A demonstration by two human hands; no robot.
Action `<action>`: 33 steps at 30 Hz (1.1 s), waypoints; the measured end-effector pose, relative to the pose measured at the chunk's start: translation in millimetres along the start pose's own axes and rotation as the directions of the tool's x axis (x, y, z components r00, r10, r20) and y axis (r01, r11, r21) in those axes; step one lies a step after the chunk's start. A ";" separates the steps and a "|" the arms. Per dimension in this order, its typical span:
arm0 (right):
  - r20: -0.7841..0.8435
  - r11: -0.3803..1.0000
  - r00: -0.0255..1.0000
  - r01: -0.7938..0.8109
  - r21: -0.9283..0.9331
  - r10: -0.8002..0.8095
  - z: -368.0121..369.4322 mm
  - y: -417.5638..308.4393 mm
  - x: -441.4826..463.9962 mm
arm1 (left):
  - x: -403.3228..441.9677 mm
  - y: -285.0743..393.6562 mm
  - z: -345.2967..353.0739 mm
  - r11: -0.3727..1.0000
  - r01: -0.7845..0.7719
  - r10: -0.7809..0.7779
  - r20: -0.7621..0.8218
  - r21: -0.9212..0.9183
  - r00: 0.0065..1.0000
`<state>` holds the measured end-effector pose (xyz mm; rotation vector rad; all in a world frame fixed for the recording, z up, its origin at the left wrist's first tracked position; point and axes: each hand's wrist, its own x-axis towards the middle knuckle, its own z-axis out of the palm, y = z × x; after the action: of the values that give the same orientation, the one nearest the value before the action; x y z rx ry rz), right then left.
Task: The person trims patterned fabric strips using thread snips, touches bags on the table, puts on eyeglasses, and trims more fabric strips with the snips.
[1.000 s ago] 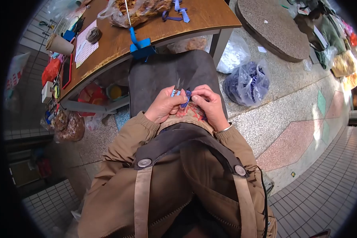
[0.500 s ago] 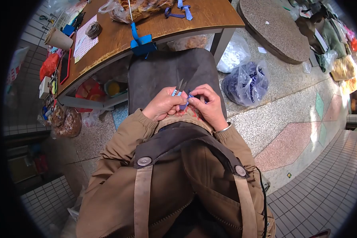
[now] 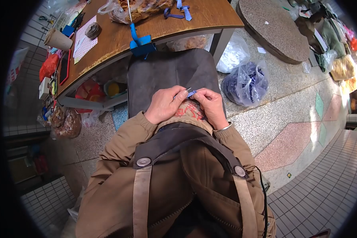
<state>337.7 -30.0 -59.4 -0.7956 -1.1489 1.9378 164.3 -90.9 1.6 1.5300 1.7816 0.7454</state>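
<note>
– What are the fingers doing?
– On the right hand (image 3: 210,102), thumb and forefinger are pinched together on the right end of a small blue striped fabric piece (image 3: 191,94). The left hand (image 3: 166,104) is closed, its thumb against the left end of that piece.
– Anything else in that left grip?
– A pointed tool (image 3: 189,88): a dark tip pokes out just beyond the thumb. The rest is hidden, so I can't tell how the fingers sit on it.
– So the striped piece is between the two hands?
– Yes, just above a beige cloth (image 3: 189,110) with red markings over the lap.
– And farther out?
– A dark seat (image 3: 170,73) lies on the far side of the hands. Beyond it is a brown table (image 3: 210,18), with a blue holder (image 3: 142,46) at its near edge.
– What's on the tabletop?
– Striped ties (image 3: 185,12) at the far right, a plastic bag (image 3: 141,11) of brownish stuff to their left, and a patterned sheet (image 3: 85,44) farther left, near a paper cup (image 3: 58,40).
– To the right?
– On the floor, right of the seat, a clear bag (image 3: 246,84) full of dark blue pieces; beyond it, a round slab (image 3: 275,29).
</note>
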 end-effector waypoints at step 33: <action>0.092 0.997 0.996 -0.014 0.079 0.006 -4.1 7.8 -0.4 | -3.0 3.3 11.0 0.942 -0.196 0.253 -0.195 0.271 0.948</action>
<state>339.0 -31.0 -68.0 -0.6777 -1.1160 2.0333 175.3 -93.3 -2.3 1.9066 1.9455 0.8627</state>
